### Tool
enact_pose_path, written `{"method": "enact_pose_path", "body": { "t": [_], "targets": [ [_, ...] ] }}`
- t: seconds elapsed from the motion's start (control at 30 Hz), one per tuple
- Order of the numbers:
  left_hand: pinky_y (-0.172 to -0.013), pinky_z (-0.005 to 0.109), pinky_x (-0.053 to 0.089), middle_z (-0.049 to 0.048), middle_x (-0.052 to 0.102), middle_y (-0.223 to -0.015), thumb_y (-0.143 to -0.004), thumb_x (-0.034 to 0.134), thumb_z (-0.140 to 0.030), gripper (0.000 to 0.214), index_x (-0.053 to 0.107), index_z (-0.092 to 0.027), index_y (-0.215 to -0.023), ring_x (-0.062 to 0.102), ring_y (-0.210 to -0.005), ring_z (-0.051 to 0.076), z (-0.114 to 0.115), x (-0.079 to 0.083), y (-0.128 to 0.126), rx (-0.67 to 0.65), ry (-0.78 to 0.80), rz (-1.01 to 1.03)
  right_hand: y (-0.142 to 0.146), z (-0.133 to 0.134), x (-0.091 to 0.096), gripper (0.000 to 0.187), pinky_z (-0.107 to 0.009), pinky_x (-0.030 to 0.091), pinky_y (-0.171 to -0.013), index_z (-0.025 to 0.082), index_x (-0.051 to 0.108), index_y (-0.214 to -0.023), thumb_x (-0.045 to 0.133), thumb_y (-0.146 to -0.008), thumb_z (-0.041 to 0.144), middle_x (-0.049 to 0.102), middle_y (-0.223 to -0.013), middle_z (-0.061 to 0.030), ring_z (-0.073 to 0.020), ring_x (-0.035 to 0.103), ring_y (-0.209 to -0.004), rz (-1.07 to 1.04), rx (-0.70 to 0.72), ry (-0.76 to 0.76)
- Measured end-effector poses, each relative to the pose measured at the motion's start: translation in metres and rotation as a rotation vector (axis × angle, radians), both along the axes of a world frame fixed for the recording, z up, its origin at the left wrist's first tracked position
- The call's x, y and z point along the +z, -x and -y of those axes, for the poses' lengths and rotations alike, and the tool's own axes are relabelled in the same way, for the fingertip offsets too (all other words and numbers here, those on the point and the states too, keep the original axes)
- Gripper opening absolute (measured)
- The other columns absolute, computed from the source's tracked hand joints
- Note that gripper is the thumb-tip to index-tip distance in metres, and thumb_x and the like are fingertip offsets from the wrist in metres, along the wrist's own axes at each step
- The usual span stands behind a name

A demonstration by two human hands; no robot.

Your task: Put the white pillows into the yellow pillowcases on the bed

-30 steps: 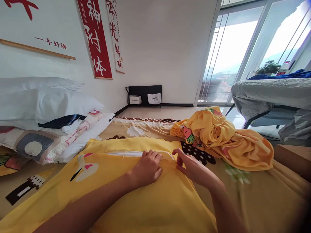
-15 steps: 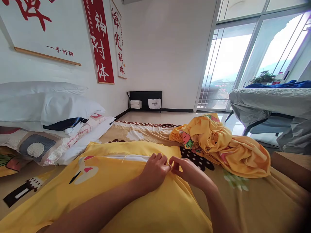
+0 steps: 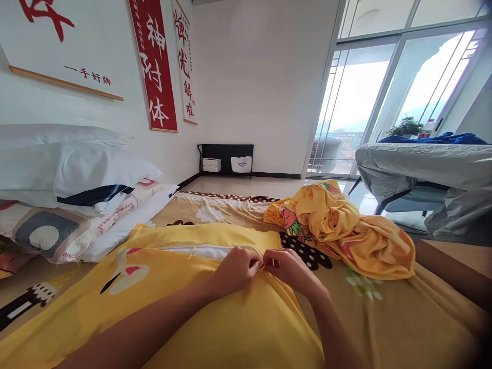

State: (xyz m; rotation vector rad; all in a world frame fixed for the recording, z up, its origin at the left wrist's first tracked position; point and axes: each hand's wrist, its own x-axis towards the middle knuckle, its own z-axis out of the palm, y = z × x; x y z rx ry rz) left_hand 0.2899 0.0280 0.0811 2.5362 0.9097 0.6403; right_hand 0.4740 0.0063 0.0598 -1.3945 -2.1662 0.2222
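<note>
The yellow cover (image 3: 230,328) lies in the near middle of the scene, spread over a patterned sheet (image 3: 384,323), with its long opening on the far side. The person's left hand (image 3: 239,269) and right hand (image 3: 290,267) meet at the right end of that opening, fingers of both closed in a pinch on the cover's edge; what exactly sits between the fingertips is too small to tell.

The cover looks thin, smooth and limp, so it should handle as light, soft and slightly slippery, bunching easily but hardly fragile. The firmest hold is probably the doubled edge at the opening's corner, pinched from both sides. White material (image 3: 209,251) shows along the slit, and a loose thread (image 3: 191,251) trails across it. Far right, a crumpled orange-yellow cloth (image 3: 330,212) lies in rounded folds; left, white pillows (image 3: 103,166) look plump and smooth.
</note>
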Motion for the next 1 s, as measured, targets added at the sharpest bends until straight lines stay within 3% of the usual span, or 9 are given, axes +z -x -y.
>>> {"method": "enact_pose_path", "body": {
  "t": [0.1, 0.3, 0.63, 0.8, 1.0],
  "targets": [
    [-0.065, 0.023, 0.043, 0.0027, 0.069, -0.077, -0.081, 0.051, -0.021, 0.020, 0.070, -0.017, -0.086, 0.059, -0.070, 0.014, -0.003, 0.008, -0.004, 0.037, 0.138, -0.014, 0.000, -0.001, -0.001, 0.013, -0.022, 0.029, -0.057, 0.020, 0.053, -0.064, 0.055, -0.077, 0.016, 0.055, -0.061, 0.0035, -0.0103, 0.045, -0.059, -0.001, -0.009, -0.021],
    [-0.073, 0.026, 0.045, 0.0069, 0.072, -0.088, -0.078, 0.053, -0.018, 0.021, 0.072, -0.017, -0.086, 0.063, -0.082, 0.020, -0.006, 0.011, -0.018, 0.078, 0.061, -0.254, -0.001, 0.000, -0.001, 0.014, -0.021, 0.028, -0.056, 0.019, 0.050, -0.061, 0.054, -0.072, 0.011, 0.052, -0.060, 0.0037, -0.0097, 0.043, -0.057, 0.018, 0.013, -0.058],
    [-0.063, 0.020, 0.039, 0.0021, 0.071, -0.081, -0.079, 0.048, -0.022, 0.028, 0.074, -0.015, -0.089, 0.059, -0.075, 0.014, -0.027, 0.008, -0.014, -0.049, 0.307, -0.088, -0.009, 0.001, -0.002, 0.019, -0.021, 0.029, -0.059, 0.019, 0.046, -0.061, 0.056, -0.078, 0.016, 0.052, -0.061, 0.0035, -0.0101, 0.042, -0.059, 0.032, 0.008, -0.126],
    [-0.057, 0.019, 0.036, -0.0002, 0.066, -0.071, -0.073, 0.055, -0.021, 0.021, 0.073, -0.014, -0.081, 0.055, -0.068, 0.012, -0.027, 0.010, -0.014, -0.050, 0.327, -0.087, -0.010, 0.001, -0.002, 0.021, -0.021, 0.030, -0.059, 0.019, 0.047, -0.061, 0.053, -0.081, 0.016, 0.051, -0.060, 0.0033, -0.0103, 0.042, -0.059, 0.035, 0.044, -0.137],
    [-0.060, 0.020, 0.037, 0.0009, 0.067, -0.074, -0.076, 0.052, -0.018, 0.022, 0.072, -0.013, -0.083, 0.055, -0.071, 0.013, -0.031, 0.009, -0.016, -0.097, 0.338, -0.109, -0.011, 0.001, -0.002, 0.022, -0.022, 0.031, -0.061, 0.019, 0.048, -0.061, 0.056, -0.082, 0.020, 0.054, -0.062, 0.0026, -0.0112, 0.044, -0.061, 0.051, 0.040, -0.135]
  ]
}}
